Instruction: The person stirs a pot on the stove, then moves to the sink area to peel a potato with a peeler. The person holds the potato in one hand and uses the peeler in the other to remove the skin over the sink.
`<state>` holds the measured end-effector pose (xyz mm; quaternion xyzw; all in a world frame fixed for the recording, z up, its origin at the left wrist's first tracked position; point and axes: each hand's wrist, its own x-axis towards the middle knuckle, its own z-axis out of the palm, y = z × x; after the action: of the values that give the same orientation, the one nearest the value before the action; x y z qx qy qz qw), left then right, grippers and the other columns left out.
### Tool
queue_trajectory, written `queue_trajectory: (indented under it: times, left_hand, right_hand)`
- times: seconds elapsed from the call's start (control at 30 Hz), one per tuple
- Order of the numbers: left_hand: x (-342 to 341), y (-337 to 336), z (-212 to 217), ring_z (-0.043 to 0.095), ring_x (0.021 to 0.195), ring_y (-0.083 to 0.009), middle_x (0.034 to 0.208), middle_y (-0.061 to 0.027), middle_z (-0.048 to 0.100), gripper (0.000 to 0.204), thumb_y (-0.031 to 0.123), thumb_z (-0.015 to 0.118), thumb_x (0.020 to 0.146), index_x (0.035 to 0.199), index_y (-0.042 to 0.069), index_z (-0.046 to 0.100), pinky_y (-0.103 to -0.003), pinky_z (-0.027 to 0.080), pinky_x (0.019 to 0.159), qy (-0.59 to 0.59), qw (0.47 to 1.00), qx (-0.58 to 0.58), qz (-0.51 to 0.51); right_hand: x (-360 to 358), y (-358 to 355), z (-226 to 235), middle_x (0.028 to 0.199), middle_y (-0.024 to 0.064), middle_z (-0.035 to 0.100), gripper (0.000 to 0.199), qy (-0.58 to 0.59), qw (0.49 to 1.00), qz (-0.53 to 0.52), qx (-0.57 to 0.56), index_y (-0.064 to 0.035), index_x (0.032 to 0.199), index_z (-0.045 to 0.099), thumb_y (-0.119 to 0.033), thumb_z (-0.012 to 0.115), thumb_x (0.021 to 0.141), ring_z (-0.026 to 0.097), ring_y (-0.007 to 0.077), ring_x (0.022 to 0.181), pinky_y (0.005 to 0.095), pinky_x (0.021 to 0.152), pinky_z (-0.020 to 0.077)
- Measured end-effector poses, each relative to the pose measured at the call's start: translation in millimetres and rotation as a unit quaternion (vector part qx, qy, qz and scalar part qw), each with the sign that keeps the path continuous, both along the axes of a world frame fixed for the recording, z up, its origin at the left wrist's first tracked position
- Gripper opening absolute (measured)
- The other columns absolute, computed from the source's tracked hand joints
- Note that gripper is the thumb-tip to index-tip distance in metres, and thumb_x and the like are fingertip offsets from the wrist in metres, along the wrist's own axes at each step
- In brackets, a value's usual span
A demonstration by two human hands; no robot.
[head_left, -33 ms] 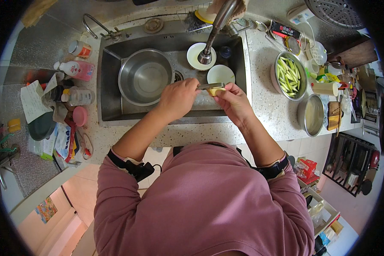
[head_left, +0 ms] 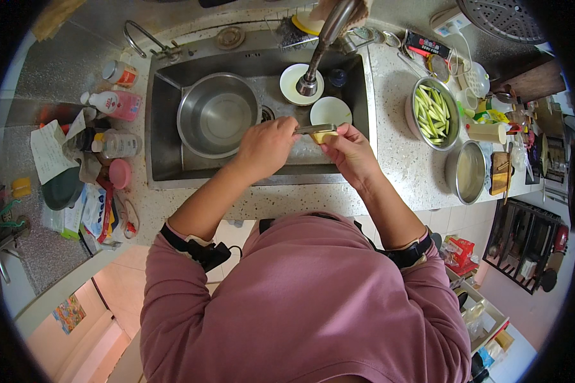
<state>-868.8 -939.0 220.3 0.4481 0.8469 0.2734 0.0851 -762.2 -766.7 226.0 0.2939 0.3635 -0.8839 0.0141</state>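
Note:
Above the front of the sink my two hands meet. My left hand (head_left: 266, 145) is closed round the handle of a metal peeler (head_left: 310, 129), whose narrow head reaches toward the right. Under and against that head is a small pale yellow vegetable piece (head_left: 324, 136), pinched between the thumb and fingers of my right hand (head_left: 350, 153). Its exact kind is too small to tell. Just beyond the hands, a white bowl (head_left: 332, 111) stands in the sink, with a second white bowl (head_left: 294, 83) behind it, partly hidden by the faucet (head_left: 308, 84).
A large steel basin (head_left: 218, 152) fills the left of the sink (head_left: 255, 182). On the right counter are a steel bowl of green vegetable sticks (head_left: 433, 115) and another steel bowl (head_left: 467, 172). Bottles (head_left: 118, 144) and a pink lid (head_left: 120, 173) crowd the left counter.

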Motion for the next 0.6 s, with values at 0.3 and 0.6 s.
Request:
queue_trajectory:
  times: [0.3,0.6]
  left_hand:
    - [-14,-19,-11,0.061,0.076,-0.0357,0.080,-0.0162,0.063,0.018,0.024,0.051,0.091,0.094,0.006,0.053,-0.046,0.046,0.064,-0.040,0.980,0.015,0.194]
    - [0,-15,22,0.060,0.072,-0.0323,0.081,-0.0116,0.060,0.017,0.019,0.057,0.086,0.092,0.004,0.050,-0.042,0.045,0.059,-0.005,0.997,0.077,0.016]
  right_hand:
    - [2,2,21,0.097,0.0051,0.065,0.022,0.039,0.997,0.050,0.043,-0.0073,0.097,0.057,0.002,0.066,0.079,0.062,0.0130,0.087,0.0258,0.080,0.0498]
    - [-3,2,17,0.098,0.0048,0.063,0.024,0.057,0.996,0.064,0.038,-0.0059,0.106,0.056,-0.002,0.062,0.084,0.062,0.0135,0.090,0.0253,0.082,0.0523]
